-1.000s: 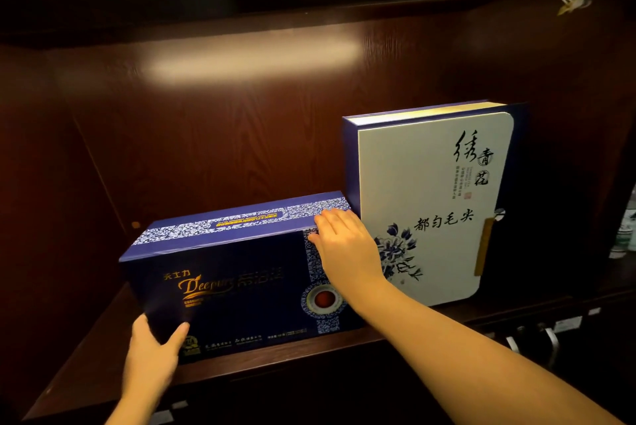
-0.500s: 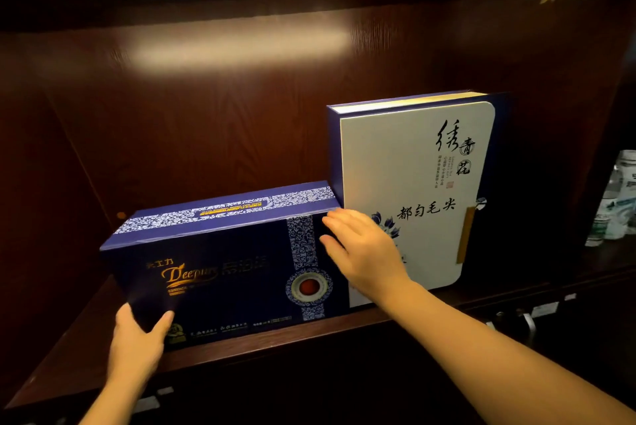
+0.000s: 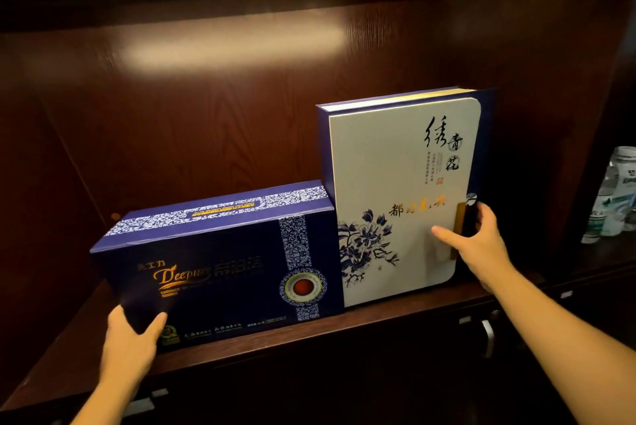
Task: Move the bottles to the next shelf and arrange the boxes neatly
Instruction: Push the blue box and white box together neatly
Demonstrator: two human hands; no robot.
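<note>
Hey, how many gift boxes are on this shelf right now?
2. The dark blue box lies low on the left; the white box stands upright right of it, touching. Nothing visible suggests more behind them.

You're facing a dark wooden display cabinet (image 3: 241, 97), likely in a home or office: two ornate gift boxes (image 3: 220, 273) stand on its shelf (image 3: 395, 311), with water bottles (image 3: 612, 197) in the next compartment.
</note>
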